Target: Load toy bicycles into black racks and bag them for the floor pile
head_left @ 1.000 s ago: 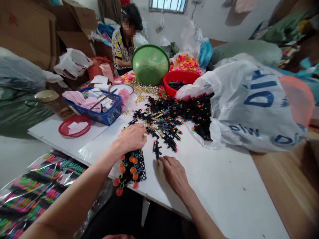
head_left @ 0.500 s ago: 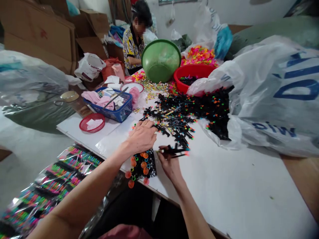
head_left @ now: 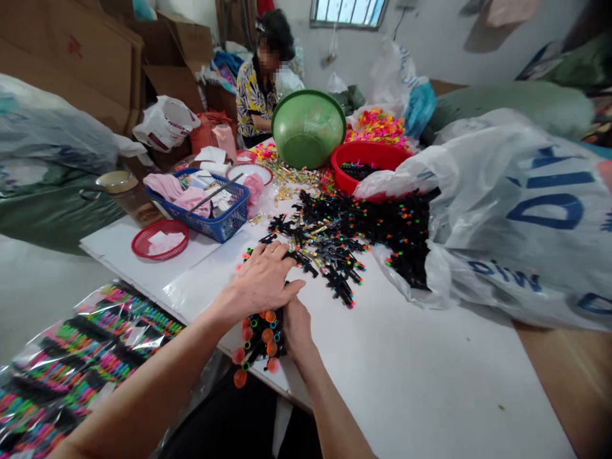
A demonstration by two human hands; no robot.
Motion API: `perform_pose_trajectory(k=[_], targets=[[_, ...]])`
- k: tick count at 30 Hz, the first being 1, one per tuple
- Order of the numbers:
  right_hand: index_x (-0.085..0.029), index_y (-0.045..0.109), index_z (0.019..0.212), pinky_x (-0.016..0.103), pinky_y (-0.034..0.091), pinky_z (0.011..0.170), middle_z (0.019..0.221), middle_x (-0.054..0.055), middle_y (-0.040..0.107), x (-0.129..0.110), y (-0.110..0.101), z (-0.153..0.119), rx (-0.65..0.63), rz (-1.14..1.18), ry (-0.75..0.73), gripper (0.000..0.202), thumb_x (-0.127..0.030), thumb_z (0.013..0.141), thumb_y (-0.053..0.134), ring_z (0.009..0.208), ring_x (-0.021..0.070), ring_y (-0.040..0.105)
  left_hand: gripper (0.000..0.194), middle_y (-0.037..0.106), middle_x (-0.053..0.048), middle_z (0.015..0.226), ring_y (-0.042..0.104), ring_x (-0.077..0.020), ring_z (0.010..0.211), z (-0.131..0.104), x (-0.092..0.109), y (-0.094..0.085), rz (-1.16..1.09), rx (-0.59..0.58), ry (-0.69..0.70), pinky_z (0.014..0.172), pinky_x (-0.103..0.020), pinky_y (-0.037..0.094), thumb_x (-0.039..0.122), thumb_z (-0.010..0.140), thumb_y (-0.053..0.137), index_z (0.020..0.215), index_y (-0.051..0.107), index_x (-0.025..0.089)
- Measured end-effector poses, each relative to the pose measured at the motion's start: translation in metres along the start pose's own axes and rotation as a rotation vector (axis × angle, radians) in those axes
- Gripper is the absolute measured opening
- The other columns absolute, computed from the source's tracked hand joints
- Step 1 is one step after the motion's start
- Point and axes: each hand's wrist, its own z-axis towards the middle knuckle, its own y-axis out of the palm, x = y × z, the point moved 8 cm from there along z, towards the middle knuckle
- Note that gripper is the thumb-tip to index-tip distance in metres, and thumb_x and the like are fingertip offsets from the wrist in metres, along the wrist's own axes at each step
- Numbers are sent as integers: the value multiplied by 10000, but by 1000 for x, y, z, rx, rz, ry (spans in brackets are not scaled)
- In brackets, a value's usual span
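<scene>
My left hand (head_left: pixel 261 277) lies flat, fingers stretched out, over a bunch of small black toy guns (head_left: pixel 258 344) at the table's front edge. Orange suction-cup ends and green and blue rings stick out below the hand. My right hand (head_left: pixel 297 322) is against the right side of this bunch, its fingers hidden under my left hand, so what it holds does not show. Just beyond my hands, loose black toy guns with coloured tips (head_left: pixel 337 255) lie scattered and run back into a larger dark heap (head_left: pixel 406 223).
A white plastic bag (head_left: pixel 478 217) spreads over the right side. Behind stand a red basin (head_left: pixel 338 169) and a green basin (head_left: pixel 308 131). At left are a blue basket (head_left: pixel 222 229) and red tray (head_left: pixel 138 245). Bagged colourful toys (head_left: pixel 105 344) lie lower left. A person (head_left: pixel 253 95) sits opposite.
My right hand, with black toy guns in it half a second ago, has moved left to the bunch and partly under my left hand. The camera view has shifted slightly.
</scene>
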Motion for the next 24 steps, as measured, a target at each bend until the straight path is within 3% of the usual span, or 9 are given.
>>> perform_pose_trajectory(k=[2, 4, 8, 11, 14, 18, 21, 24], targets=[[-147, 616, 908, 209, 391, 575, 750, 28, 630, 9, -11, 14, -127, -72, -49, 171, -229, 834, 485, 652, 137, 558, 319, 516, -109, 1253, 426, -279, 1204, 1, -3, 0, -1, 0, -14, 1035, -459, 310, 365, 856, 482, 1074, 627, 184], [-164, 633, 860, 196, 394, 585, 742, 9, 622, 20, -33, 38, -176, -203, -104, 133, -218, 819, 519, 649, 123, 553, 303, 521, -96, 1248, 437, -266, 1193, 1, -4, 0, -11, 0, -2, 1032, -450, 322, 316, 854, 475, 1093, 620, 199], [-135, 582, 1058, 258, 417, 694, 1071, 129, 565, 33, -87, 105, 21, -421, 4, 278, -101, 841, 412, 896, 193, 547, 299, 521, -96, 1246, 437, -269, 1194, 0, -4, -2, -18, -3, 10, 1026, -454, 334, 287, 851, 466, 1092, 623, 201], [-134, 583, 1015, 274, 420, 708, 1121, 153, 514, 24, -89, 121, 52, -508, 27, 259, -73, 844, 398, 981, 226, 511, 296, 536, -88, 1228, 455, -268, 1175, -1, -6, -4, -29, -6, -3, 1016, -460, 349, 279, 853, 462, 1091, 622, 206], [-171, 571, 997, 273, 420, 731, 1079, 112, 523, 17, -70, 83, 13, -564, -92, 244, -85, 883, 372, 976, 209, 498, 290, 560, -81, 1196, 495, -253, 1128, 0, -7, -5, -35, 5, 2, 997, -438, 378, 281, 853, 464, 1082, 624, 203], [-182, 563, 924, 292, 431, 753, 986, 76, 559, 20, -47, -9, -112, -672, -308, 172, -103, 890, 414, 885, 189, 524, 304, 580, -71, 1182, 522, -236, 1107, 2, -7, -5, -26, 35, 23, 985, -401, 397, 312, 855, 454, 1095, 610, 209], [-184, 538, 992, 308, 456, 726, 955, 71, 578, 27, -51, -44, -77, -658, -127, 168, -119, 877, 434, 865, 198, 552, 365, 549, -93, 1235, 520, -262, 1123, 1, -4, -8, -3, 48, 40, 981, -419, 397, 397, 855, 434, 1112, 598, 197], [-158, 475, 1113, 311, 477, 617, 892, 75, 604, 35, -52, -40, -7, -581, 161, 275, -125, 844, 433, 792, 217, 590, 458, 392, -100, 1403, 397, -348, 1246, -5, -8, -14, -6, 171, 91, 1029, -501, 315, 500, 817, 422, 1086, 607, 180]])
